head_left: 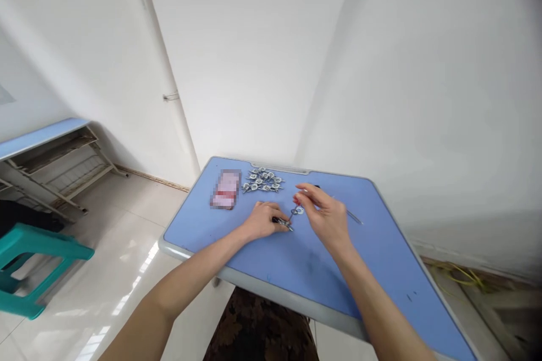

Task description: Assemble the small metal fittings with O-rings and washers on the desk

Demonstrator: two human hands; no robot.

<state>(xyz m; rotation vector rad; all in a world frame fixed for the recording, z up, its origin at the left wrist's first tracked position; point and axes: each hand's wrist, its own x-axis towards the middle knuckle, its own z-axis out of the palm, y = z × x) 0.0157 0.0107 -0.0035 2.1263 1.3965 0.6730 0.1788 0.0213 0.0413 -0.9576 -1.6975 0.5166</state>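
- The left hand [265, 220] is lying low on the blue counter [322, 271], fingers curled onto a small dark-and-metal piece [283, 222].
- The right hand [324, 211] is hovering just beside it, fingertips pinching a small metal ring part [297, 210].
- A heap of metal clips [262, 180] is lying farther back.
- A blurred pink packet [226, 189] is sitting left of the heap.

The desk [372, 248] is topped in smooth, matt blue laminate edged with a grey plastic rim, and bright metal clips [262, 180] with a shiny finish are heaped on it. A small metal part [292, 215] is pinched between bare hands. The floor [127, 248] is laid in glossy pale tile, beside a teal plastic stool [38, 262].
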